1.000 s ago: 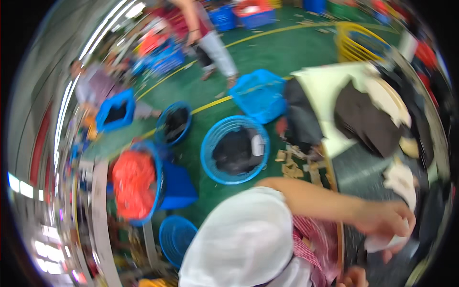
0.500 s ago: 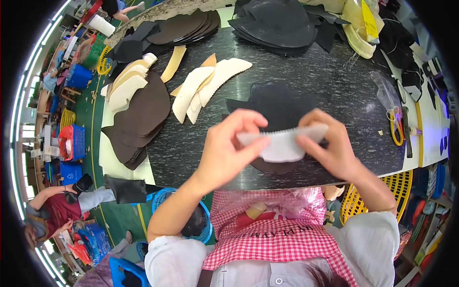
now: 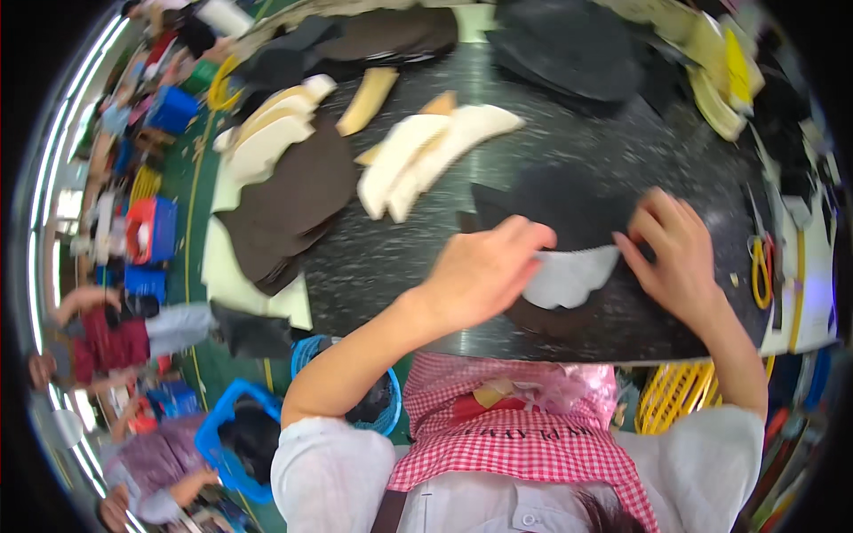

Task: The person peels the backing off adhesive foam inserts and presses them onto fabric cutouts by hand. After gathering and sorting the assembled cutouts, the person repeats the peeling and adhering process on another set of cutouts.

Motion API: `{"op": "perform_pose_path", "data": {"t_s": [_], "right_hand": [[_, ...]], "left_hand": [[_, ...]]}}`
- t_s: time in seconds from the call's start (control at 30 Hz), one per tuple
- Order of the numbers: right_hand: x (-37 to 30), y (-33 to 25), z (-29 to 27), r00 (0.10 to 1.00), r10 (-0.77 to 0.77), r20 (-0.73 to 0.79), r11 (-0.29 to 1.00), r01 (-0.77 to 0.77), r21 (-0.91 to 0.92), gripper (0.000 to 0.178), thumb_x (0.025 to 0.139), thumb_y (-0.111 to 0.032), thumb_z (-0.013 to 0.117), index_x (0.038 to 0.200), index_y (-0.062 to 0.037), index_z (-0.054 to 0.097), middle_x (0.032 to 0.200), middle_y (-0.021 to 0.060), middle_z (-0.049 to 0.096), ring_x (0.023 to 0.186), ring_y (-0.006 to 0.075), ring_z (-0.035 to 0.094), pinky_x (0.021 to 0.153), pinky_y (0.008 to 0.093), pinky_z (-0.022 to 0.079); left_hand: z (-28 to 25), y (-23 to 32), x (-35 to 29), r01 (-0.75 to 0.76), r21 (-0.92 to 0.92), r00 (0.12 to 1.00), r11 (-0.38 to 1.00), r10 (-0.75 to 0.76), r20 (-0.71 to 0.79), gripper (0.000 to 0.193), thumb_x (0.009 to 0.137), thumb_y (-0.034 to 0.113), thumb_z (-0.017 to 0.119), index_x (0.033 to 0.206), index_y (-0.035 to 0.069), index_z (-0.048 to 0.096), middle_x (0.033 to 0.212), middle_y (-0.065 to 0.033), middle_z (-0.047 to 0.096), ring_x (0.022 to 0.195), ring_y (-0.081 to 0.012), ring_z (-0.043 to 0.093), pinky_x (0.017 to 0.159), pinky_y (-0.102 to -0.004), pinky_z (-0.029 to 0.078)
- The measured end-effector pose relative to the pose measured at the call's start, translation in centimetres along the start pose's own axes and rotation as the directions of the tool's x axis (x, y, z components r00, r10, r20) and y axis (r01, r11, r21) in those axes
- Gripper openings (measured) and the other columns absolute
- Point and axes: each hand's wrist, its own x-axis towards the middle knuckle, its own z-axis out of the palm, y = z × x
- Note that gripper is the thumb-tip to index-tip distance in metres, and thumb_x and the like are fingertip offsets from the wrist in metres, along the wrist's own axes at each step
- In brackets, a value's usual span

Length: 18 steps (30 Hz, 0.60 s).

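A pale grey, crescent-shaped piece [image 3: 570, 279] with a finely toothed upper edge lies low over the table in front of me. Its left end is pinched by my left hand [image 3: 493, 266], fingers closed. At its right end is my right hand [image 3: 673, 253], fingers bent and thumb tip against the corner. Under and beyond it spreads a black flat piece [image 3: 569, 200], like leather. A dark brown piece [image 3: 555, 322] shows below its lower edge.
Left of my hands lie cream toothed pieces [image 3: 453, 151] and a stack of dark brown cut pieces [image 3: 298, 200]. Black pieces [image 3: 569, 49] are piled at the back. Yellow-handled scissors [image 3: 760, 271] rest at the right. Baskets, including a blue one [image 3: 391, 400], stand below the table edge.
Both hands have lowered the pale grey piece from mid-air onto the dark pieces, its toothed edge turned away from me. The view has shifted, moving the table's contents rightward.
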Motion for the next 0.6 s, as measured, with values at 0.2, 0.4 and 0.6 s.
{"op": "perform_pose_path", "data": {"t_s": [0.2, 0.4, 0.6], "right_hand": [[-2.3, -5.7, 1.5, 0.881, -0.284, 0.379, 0.958, 0.242, 0.154, 0.068, 0.074, -0.042, 0.067, 0.127, -0.0038, 0.048, 0.138, 0.0164, 0.042, 0.127, 0.0337, 0.041, 0.107, 0.0453, 0.029], [-1.3, -5.1, 0.7, 0.897, -0.310, 0.315, 0.940, 0.239, 0.244, 0.055, 0.076, -0.040, 0.065, 0.118, -0.0058, 0.055, 0.132, 0.0121, 0.047, 0.121, 0.0297, 0.045, 0.098, 0.0438, 0.033], [0.5, -5.4, 0.6, 0.922, -0.312, 0.229, 0.924, 0.238, 0.300, 0.033, 0.074, -0.021, 0.069, 0.103, -0.0072, 0.060, 0.117, 0.0091, 0.055, 0.108, 0.0283, 0.053, 0.089, 0.0421, 0.038]], "left_hand": [[-3.6, -0.5, -1.6, 0.064, 0.337, 0.997, 0.939, -0.050, -0.050, 0.028, 0.075, 0.012, 0.066, 0.101, 0.006, 0.055, 0.086, -0.0090, 0.059, 0.071, -0.0266, 0.061, 0.058, -0.0387, 0.050], [-12.6, -6.9, -8.2, 0.409, 0.367, 0.853, 0.836, -0.206, -0.480, 0.024, 0.074, 0.018, 0.071, 0.094, 0.006, 0.066, 0.090, -0.0065, 0.062, 0.088, -0.0241, 0.057, 0.076, -0.0365, 0.044], [-9.7, -10.5, -10.1, 0.345, 0.053, 0.799, 0.937, -0.264, -0.540, 0.012, 0.082, 0.005, 0.064, 0.093, 0.005, 0.068, 0.101, -0.0076, 0.066, 0.097, -0.0217, 0.059, 0.086, -0.0327, 0.045]]}}
